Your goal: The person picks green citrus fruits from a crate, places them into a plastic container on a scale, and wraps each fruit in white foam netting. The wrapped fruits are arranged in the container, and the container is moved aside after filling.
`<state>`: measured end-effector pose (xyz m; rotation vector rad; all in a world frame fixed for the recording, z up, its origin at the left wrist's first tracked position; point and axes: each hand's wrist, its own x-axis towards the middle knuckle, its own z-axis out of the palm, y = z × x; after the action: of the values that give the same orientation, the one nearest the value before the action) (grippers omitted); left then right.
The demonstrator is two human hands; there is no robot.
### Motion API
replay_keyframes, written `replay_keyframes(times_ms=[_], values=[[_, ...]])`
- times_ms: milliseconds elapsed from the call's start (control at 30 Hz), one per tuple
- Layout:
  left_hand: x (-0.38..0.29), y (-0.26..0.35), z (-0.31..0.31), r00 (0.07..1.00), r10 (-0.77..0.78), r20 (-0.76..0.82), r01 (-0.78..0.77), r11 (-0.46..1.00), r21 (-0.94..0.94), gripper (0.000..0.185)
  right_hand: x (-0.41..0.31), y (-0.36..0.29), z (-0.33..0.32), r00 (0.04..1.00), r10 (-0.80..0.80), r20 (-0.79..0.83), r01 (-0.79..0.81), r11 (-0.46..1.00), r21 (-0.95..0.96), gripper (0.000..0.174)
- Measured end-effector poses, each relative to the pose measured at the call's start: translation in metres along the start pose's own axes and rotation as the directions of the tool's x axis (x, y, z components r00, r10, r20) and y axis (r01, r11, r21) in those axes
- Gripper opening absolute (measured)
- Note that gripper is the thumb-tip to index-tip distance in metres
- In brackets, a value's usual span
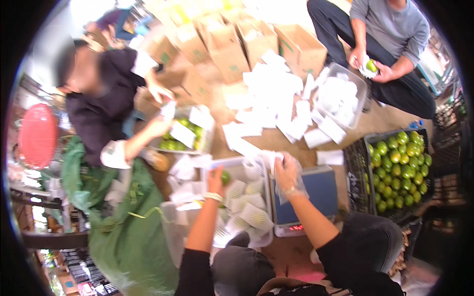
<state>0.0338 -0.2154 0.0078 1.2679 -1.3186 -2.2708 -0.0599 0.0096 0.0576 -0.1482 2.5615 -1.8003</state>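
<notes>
My left hand (215, 183) holds a green round fruit (225, 177) over the left edge of a clear plastic tub (269, 207). Inside that tub lie several fruits wrapped in white foam net sleeves (255, 215). My right hand (288, 172), in a thin clear plastic glove, grips a white foam net sleeve (269, 159) above the tub's far right corner. Just under the right forearm is a scale with a blue platform (311, 196) and a lit red display (296, 228).
A black crate (355, 181) of green fruits (400, 170) stands right. Foam sleeves (274, 96) lie beyond the tub, near open cardboard boxes (226, 51). Two co-workers sit left (107, 100) and upper right (392, 33), handling sleeves; a tub of fruits (205, 144) is by the left one.
</notes>
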Motion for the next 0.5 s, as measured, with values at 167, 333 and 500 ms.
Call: replay_keyframes(times_ms=[167, 333, 500], values=[[-0.088, 0.079, 0.066, 0.920, 0.065, 0.386, 0.080, 0.934, -0.348, 0.026, -0.050, -0.150, -0.014, 0.792, -0.605, 0.075, 0.609, 0.792, -0.047, 0.034], [-0.206, 0.104, 0.116, 0.658, 0.535, 0.529, -0.742, 0.579, 0.338, 0.083, -0.042, -0.154, -0.059, 0.887, -0.457, -0.072, 0.462, 0.871, 0.164, 0.039], [-0.229, 0.098, 0.124, 0.654, 0.550, 0.519, -0.743, 0.598, 0.302, 0.089, -0.066, -0.151, -0.077, 0.886, -0.451, -0.107, 0.458, 0.817, 0.350, 0.031]])
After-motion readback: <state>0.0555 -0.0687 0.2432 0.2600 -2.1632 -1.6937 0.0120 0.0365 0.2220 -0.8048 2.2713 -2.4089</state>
